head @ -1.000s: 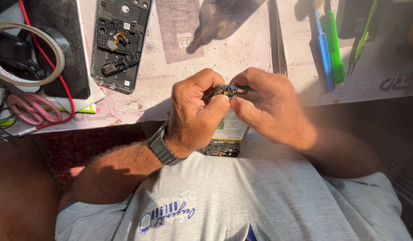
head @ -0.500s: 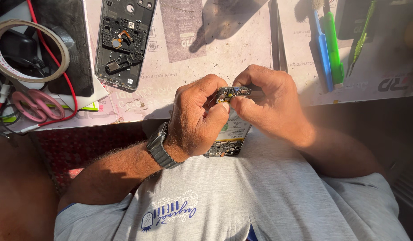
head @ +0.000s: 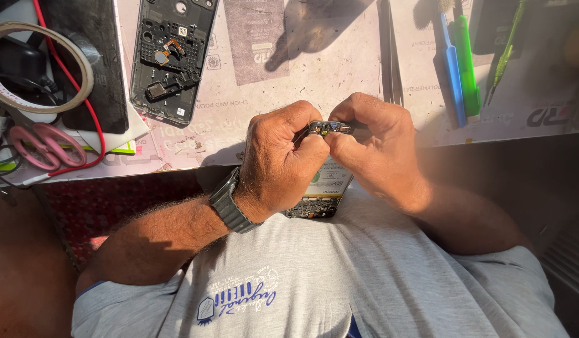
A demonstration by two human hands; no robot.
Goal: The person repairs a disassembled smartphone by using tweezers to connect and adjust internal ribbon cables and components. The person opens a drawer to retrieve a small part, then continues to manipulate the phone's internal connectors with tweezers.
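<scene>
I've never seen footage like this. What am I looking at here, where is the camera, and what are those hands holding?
There is no machine: a person works with two bare hands, filmed by a camera on their head that looks down over their grey shirt. The left hand, with a dark wristwatch, and the right hand together grip an opened phone by its top edge, its inner parts showing. On the work mat lie a separate phone frame, metal tweezers, a blue prying tool, a green tool, a roll of tape, pink scissors and a red wire.
</scene>
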